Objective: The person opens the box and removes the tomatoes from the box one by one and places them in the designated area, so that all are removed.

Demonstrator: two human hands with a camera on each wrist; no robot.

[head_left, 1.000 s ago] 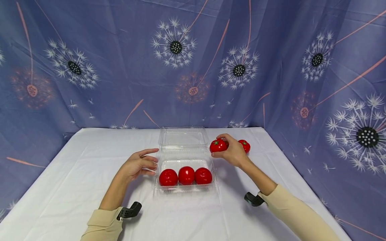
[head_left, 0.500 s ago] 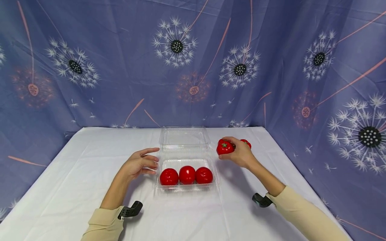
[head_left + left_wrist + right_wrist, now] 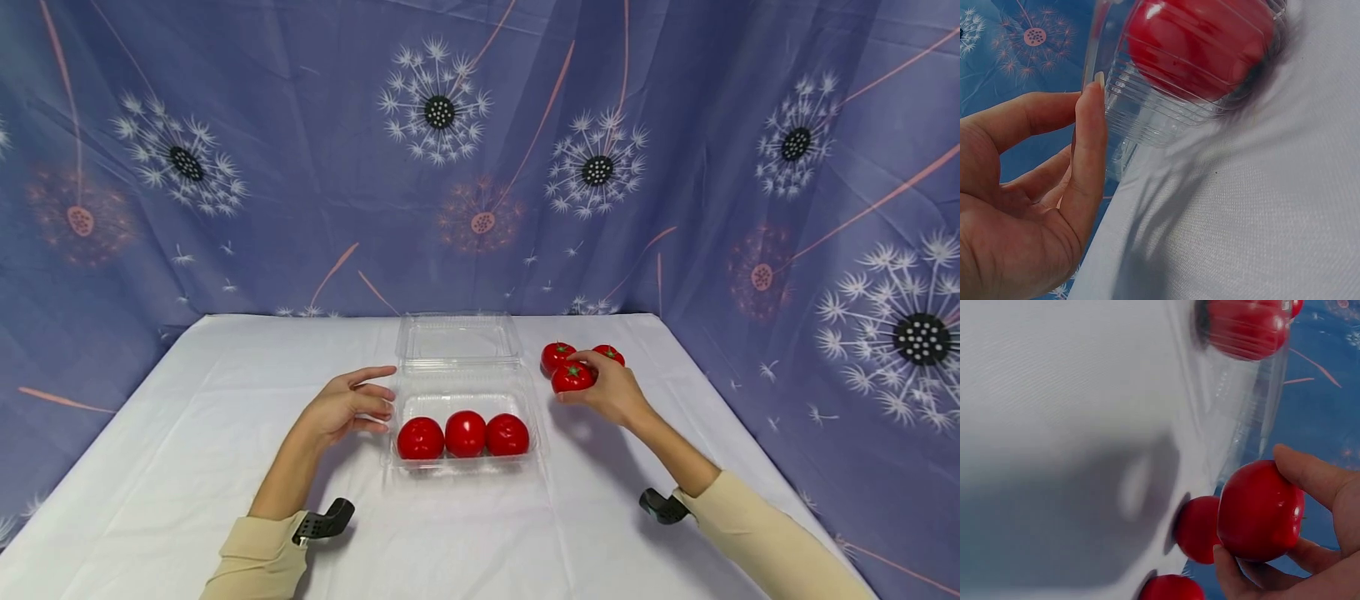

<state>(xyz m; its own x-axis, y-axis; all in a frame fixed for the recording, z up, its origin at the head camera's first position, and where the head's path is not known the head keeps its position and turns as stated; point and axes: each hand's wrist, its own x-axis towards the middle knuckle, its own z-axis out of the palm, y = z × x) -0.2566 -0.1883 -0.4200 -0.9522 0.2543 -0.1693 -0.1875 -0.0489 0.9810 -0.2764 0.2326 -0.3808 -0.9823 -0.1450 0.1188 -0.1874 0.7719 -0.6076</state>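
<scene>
A clear plastic clamshell box point(image 3: 461, 402) lies with its lid point(image 3: 457, 340) folded back. Along its near side sit three red tomatoes point(image 3: 465, 434) in a row. My left hand point(image 3: 347, 410) is at the box's left edge; its slightly bent fingers are right at the rim in the left wrist view. Held between thumb and fingers of my right hand point(image 3: 613, 388) is another tomato point(image 3: 1261, 511), green stem top up, to the right of the box. Behind it on the cloth are two more tomatoes, one on the left point(image 3: 557, 356) and one on the right point(image 3: 608, 353).
A white cloth point(image 3: 465, 542) covers the table. Blue curtains point(image 3: 315, 167) with dandelion prints hang behind it and along its right side. Each wrist carries a black camera mount point(image 3: 326, 522) at the sleeve cuff.
My right hand has moved rightward and a little nearer to me with its tomato, uncovering the back left tomato. The left hand and the box stay in place.
</scene>
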